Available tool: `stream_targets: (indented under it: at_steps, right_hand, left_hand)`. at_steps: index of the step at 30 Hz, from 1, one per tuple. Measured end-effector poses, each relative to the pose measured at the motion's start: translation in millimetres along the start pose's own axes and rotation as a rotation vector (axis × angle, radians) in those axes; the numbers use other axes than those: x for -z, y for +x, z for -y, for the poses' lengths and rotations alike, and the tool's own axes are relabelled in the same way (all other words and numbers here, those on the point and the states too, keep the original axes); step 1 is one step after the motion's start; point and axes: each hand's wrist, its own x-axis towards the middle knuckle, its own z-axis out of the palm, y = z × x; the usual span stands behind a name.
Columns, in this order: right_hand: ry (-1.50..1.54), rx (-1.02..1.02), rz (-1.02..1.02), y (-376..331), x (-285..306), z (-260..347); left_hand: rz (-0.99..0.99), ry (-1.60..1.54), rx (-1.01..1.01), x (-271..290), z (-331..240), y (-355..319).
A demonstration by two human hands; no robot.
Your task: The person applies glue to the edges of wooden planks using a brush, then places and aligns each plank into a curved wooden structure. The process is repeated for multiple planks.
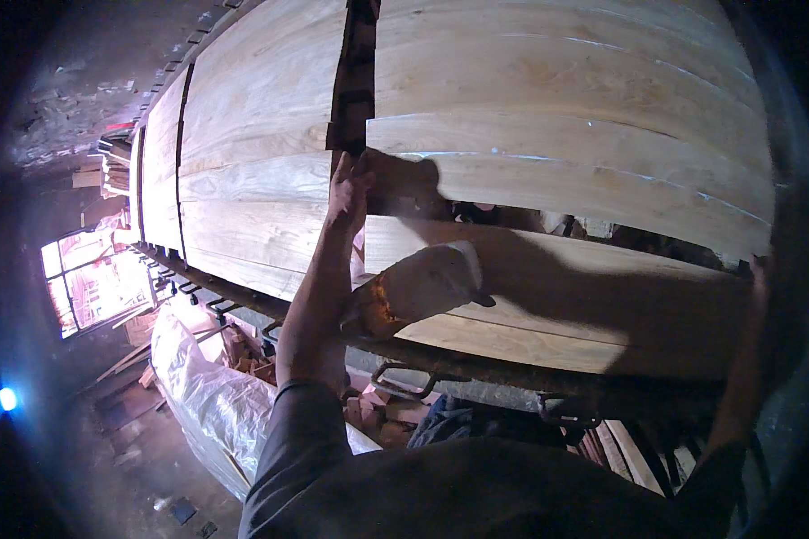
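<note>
Pale wooden boards (557, 90) lie side by side across a dark frame, with an open gap between two of them. My left hand (351, 187) is closed at the left end of the board above the gap, its fingers curled against the board's end. Over at the far right, my right hand (760, 274) is in shadow at the other end of the boards, and its fingers are too dim to make out. A whitish plastic bottle (436, 278) with orange-brown residue at its base lies tilted on the nearer boards, beside my left forearm.
More boards (252, 126) lie to the left, beyond a dark slot (355, 81). Metal loop handles (404, 382) line the frame's near edge. Clear plastic sheeting (211, 395) and wood scraps (368, 418) lie below. Wood strips (625, 454) stand at the lower right. A bright window (94, 274) is at left.
</note>
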Motion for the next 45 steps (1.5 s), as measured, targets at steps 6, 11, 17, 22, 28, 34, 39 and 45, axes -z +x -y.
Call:
stream_targets:
  at_steps: [6,11,17,22,28,34,39,45]
  right_hand:
    - [0.117,-0.147,-0.061,-19.6,-17.9,47.2]
    - [0.071,-0.137,-0.164,-16.7,-22.0,74.5]
    - [-0.005,-0.137,-0.162,-2.7,-28.9,85.3]
    - [-0.054,-0.123,-0.174,6.4,-28.3,90.8]
    - [-0.17,-0.068,-0.203,19.2,-23.8,111.0]
    - [-0.54,0.06,-0.305,-0.6,-55.5,168.4]
    - [-0.604,0.3,-0.206,-66.0,-123.8,320.8]
    - [-0.572,0.284,-0.01,-137.3,-159.0,423.9]
  left_hand:
    - [-0.059,0.048,0.01,1.4,1.2,1.6]
    - [0.118,0.055,0.007,-7.1,-7.9,-0.7]
    - [0.053,0.059,0.071,-15.8,-18.6,-11.4]
    - [0.04,0.054,0.113,-13.1,-19.9,-10.9]
    - [0.008,-0.03,0.091,-9.2,-11.7,-9.8]
    - [0.097,-0.118,0.038,-15.6,-13.8,-10.9]
    - [0.067,0.088,-0.038,-10.4,-49.2,-77.6]
    - [0.547,0.1,-0.388,-25.5,-92.5,-206.6]
